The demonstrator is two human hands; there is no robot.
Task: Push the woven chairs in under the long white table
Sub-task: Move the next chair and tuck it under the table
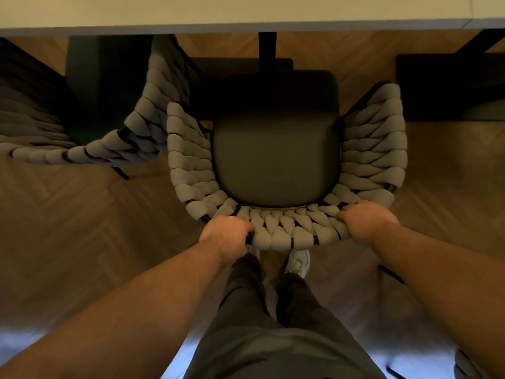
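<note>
Both my hands grip the curved back rail of the woven chair point(276, 160) right in front of me. My left hand point(226, 232) is curled over the rail at its left rear corner; my right hand point(364, 218) is curled over it at the right rear, fingers tucked into the grey weave. Chair sits between my grip and the long white table point(218, 12); its dark seat cushion point(276, 149) reaches toward the table edge, front part in shadow, back and arms outside. A second woven chair point(114, 132) stands just left, angled, touching or nearly touching the first one's left arm. My legs and a white shoe point(299, 262) are directly behind the backrest on the herringbone wood floor point(82, 228).
</note>
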